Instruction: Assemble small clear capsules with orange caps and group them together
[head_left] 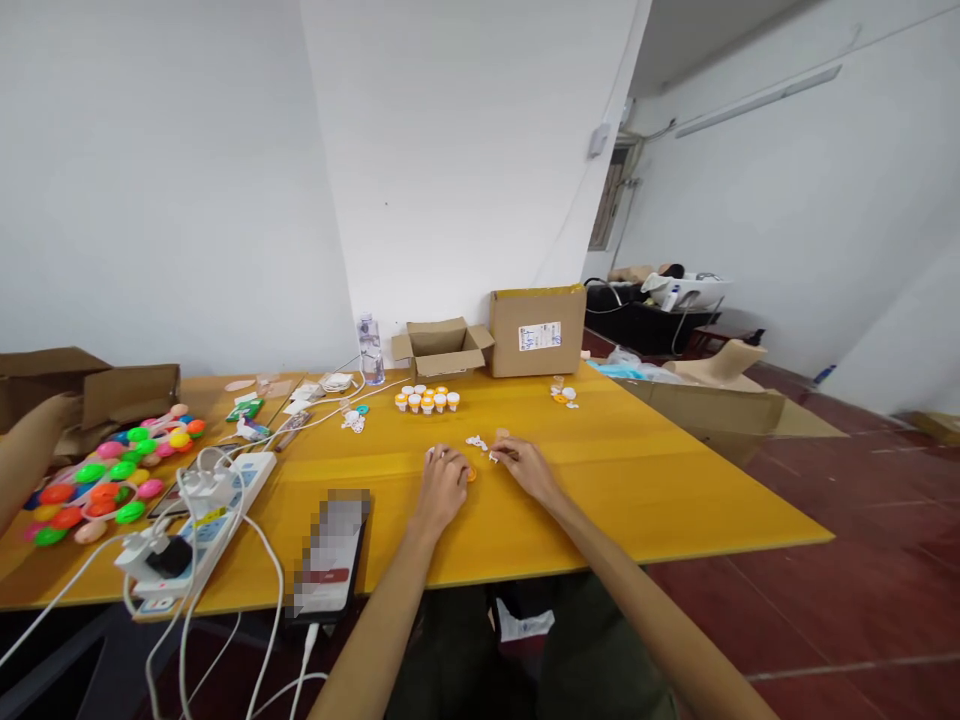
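My left hand (442, 485) rests low over the yellow table, fingers curled round something white that is mostly hidden. An orange ring-like piece (471, 475) lies against its right side. My right hand (527, 468) pinches a small white plastic piece (493, 457) between thumb and fingertips. Between and just beyond my hands lies a little heap of white plastic parts (476, 442). A small clear cup (502, 434) stands right behind my right fingertips. Farther back is a cluster of several white-and-orange capped pieces (427, 402).
A phone (330, 555) and power strip (217, 530) with cables lie left. Colourful balls (112, 475) are near another person's arm (26, 455). An open carton (442, 350), closed carton (538, 332) and water bottle (370, 350) stand behind. More parts (562, 396) lie back right.
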